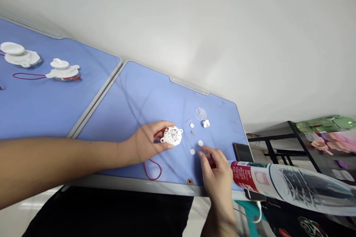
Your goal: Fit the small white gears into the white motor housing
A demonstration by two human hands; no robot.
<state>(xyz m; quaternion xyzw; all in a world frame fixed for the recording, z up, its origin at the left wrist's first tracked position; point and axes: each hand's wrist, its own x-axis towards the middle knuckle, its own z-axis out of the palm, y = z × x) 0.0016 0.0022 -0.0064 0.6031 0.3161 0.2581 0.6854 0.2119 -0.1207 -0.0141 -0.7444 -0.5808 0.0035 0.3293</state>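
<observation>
My left hand (147, 142) grips a round white plastic housing (172, 135) by its edge, and a red wire (152, 170) loops from it onto the blue mat (144, 96). My right hand (215, 174) hovers at the mat's near edge, its fingertips close to a small white disc (200, 143). A second white disc (192, 151) lies just left of them. Farther on lie a transparent round cover (200, 113), a white knob-shaped piece (206, 123), and tiny metal parts (191, 132). Whether my right fingers pinch anything is hidden.
A second blue mat (55, 100) to the left holds two white assembled units with red wire. A phone (243, 152) sits at the mat's right corner, below a red-and-white plastic-wrapped package (258, 179). A black-framed table (289, 144) stands beyond.
</observation>
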